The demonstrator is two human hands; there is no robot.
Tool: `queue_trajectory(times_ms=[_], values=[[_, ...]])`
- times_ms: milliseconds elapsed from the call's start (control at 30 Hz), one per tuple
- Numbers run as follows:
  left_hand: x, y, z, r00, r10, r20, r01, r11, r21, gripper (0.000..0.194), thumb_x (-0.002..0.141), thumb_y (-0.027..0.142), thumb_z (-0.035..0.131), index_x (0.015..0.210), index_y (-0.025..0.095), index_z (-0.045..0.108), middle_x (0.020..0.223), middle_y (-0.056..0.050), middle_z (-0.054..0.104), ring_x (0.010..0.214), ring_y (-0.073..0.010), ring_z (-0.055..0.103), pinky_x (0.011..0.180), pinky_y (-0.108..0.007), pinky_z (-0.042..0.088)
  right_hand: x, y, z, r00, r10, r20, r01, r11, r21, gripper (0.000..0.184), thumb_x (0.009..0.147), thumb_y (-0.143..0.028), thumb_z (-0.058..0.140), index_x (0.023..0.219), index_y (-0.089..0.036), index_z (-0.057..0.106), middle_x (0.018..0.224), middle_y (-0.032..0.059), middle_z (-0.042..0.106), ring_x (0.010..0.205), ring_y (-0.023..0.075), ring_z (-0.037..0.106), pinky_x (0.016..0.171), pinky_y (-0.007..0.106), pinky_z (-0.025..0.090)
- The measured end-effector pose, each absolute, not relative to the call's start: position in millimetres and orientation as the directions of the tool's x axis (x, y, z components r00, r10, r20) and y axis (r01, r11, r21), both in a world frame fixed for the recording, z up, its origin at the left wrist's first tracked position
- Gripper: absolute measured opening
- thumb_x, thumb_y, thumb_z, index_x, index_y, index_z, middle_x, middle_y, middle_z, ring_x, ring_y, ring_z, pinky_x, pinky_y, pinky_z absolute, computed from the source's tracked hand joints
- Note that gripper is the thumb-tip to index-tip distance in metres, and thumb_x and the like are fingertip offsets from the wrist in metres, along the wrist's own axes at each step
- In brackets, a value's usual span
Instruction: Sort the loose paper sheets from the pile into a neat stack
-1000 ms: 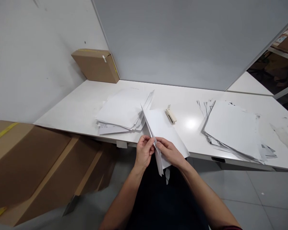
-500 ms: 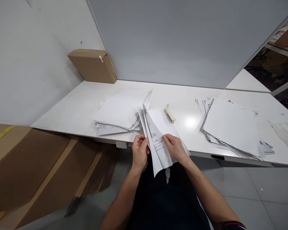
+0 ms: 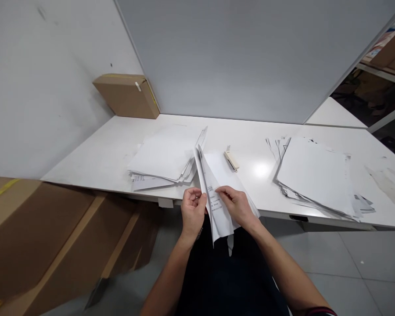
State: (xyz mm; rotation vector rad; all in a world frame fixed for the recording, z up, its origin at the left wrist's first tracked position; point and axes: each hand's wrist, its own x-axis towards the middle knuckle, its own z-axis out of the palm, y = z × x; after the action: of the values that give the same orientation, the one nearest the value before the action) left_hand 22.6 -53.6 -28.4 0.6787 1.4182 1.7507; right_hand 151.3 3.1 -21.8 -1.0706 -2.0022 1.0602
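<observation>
My left hand [image 3: 193,211] is closed on the left edge of some printed paper sheets [image 3: 217,215], thumb in front and fingers curled behind. The sheets stand on edge and bow apart, with black print showing on the inner face. My right hand [image 3: 238,206] reaches over from the right, its thumb and forefinger pinched at the inner printed page. Beneath that hand, more white paper [image 3: 220,169] lies over the table's front edge. A cream stapler [image 3: 231,160] rests on the table just beyond the sheets.
On the white table [image 3: 95,153], a paper stack [image 3: 164,151] lies at left and another paper stack [image 3: 316,175] at right, both with uneven edges. A cardboard box [image 3: 127,96] leans in the back corner. Large cartons [image 3: 52,237] stand below left. A grey panel [image 3: 233,57] rises behind.
My right hand's fingertips have moved left across the printed page, toward my left hand. The upright sheets now stand narrower and closer together. The view has shifted slightly.
</observation>
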Motion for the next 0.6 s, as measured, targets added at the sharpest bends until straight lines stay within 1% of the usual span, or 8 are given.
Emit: queue_trajectory(times_ms=[167, 267, 333, 400, 467, 533, 600], values=[[22.1, -53.4, -29.8, -0.560, 0.827, -0.052, -0.198, -0.073, 0.977, 0.021, 0.072, 0.027, 0.066, 0.083, 0.020, 0.049, 0.067, 0.003, 0.055, 0.047, -0.0068, 0.049, 0.041, -0.017, 0.037, 152.5, 3.0, -22.5, -0.480, 0.866, 0.140, 0.365, 0.343, -0.865, 0.028, 0.090, -0.028, 0.037, 0.101, -0.021, 0.061, 0.090, 0.0027, 0.067, 0.078, 0.0161, 0.061, 0.070, 0.027, 0.044], [22.5, -52.9, -28.0, -0.558, 0.828, -0.054, -0.209, -0.078, 0.975, 0.021, 0.072, 0.026, 0.066, 0.083, 0.020, 0.049, 0.067, 0.004, 0.055, 0.046, -0.0064, 0.048, 0.040, -0.016, 0.037, 154.0, 2.3, -20.2, -0.495, 0.861, 0.117, 0.377, 0.333, -0.864, 0.029, 0.089, -0.026, 0.037, 0.104, -0.020, 0.060, 0.081, 0.0025, 0.065, 0.069, 0.0152, 0.058, 0.064, 0.026, 0.043], [23.7, -52.2, -27.1, -0.551, 0.832, -0.057, -0.225, -0.082, 0.971, 0.022, 0.071, 0.027, 0.067, 0.083, 0.020, 0.049, 0.067, 0.003, 0.055, 0.047, -0.0066, 0.049, 0.040, -0.016, 0.037, 153.9, 1.5, -17.3, -0.504, 0.859, 0.086, 0.375, 0.307, -0.874, 0.027, 0.088, -0.027, 0.038, 0.101, -0.020, 0.061, 0.072, 0.0007, 0.061, 0.062, 0.0137, 0.055, 0.059, 0.025, 0.041], [25.8, -51.1, -27.6, -0.547, 0.835, -0.056, -0.224, -0.081, 0.971, 0.023, 0.071, 0.027, 0.067, 0.083, 0.020, 0.049, 0.068, 0.003, 0.055, 0.047, -0.0069, 0.049, 0.040, -0.016, 0.037, 152.3, 0.4, -13.8, -0.504, 0.862, 0.056, 0.386, 0.283, -0.878, 0.024, 0.086, -0.034, 0.044, 0.095, -0.019, 0.061, 0.062, -0.0019, 0.055, 0.054, 0.0122, 0.048, 0.053, 0.024, 0.038], [27.9, -50.2, -29.6, -0.540, 0.840, -0.049, -0.212, -0.080, 0.974, 0.023, 0.071, 0.028, 0.067, 0.084, 0.020, 0.049, 0.068, 0.003, 0.055, 0.049, -0.0072, 0.049, 0.040, -0.016, 0.036, 149.4, -0.5, -10.4, -0.497, 0.867, 0.032, 0.414, 0.270, -0.869, 0.024, 0.081, -0.040, 0.052, 0.090, -0.019, 0.060, 0.055, -0.0042, 0.048, 0.050, 0.0109, 0.042, 0.049, 0.023, 0.033], [28.4, -49.8, -32.1, -0.537, 0.843, -0.029, -0.183, -0.083, 0.980, 0.022, 0.071, 0.027, 0.066, 0.085, 0.020, 0.049, 0.070, 0.002, 0.055, 0.052, -0.0074, 0.051, 0.042, -0.016, 0.038, 146.9, -0.8, -7.4, -0.491, 0.871, 0.023, 0.437, 0.269, -0.858, 0.023, 0.080, -0.041, 0.054, 0.084, -0.019, 0.060, 0.053, -0.0048, 0.045, 0.049, 0.0104, 0.039, 0.047, 0.023, 0.030], [24.6, -50.5, -32.9, -0.549, 0.835, 0.022, -0.116, -0.103, 0.988, 0.022, 0.072, 0.025, 0.065, 0.086, 0.020, 0.050, 0.073, 0.001, 0.056, 0.059, -0.0084, 0.055, 0.051, -0.017, 0.043, 147.3, -0.3, -4.2, -0.490, 0.871, 0.034, 0.439, 0.281, -0.853, 0.023, 0.084, -0.039, 0.049, 0.075, -0.019, 0.058, 0.055, -0.0035, 0.047, 0.051, 0.0106, 0.041, 0.048, 0.022, 0.031]])
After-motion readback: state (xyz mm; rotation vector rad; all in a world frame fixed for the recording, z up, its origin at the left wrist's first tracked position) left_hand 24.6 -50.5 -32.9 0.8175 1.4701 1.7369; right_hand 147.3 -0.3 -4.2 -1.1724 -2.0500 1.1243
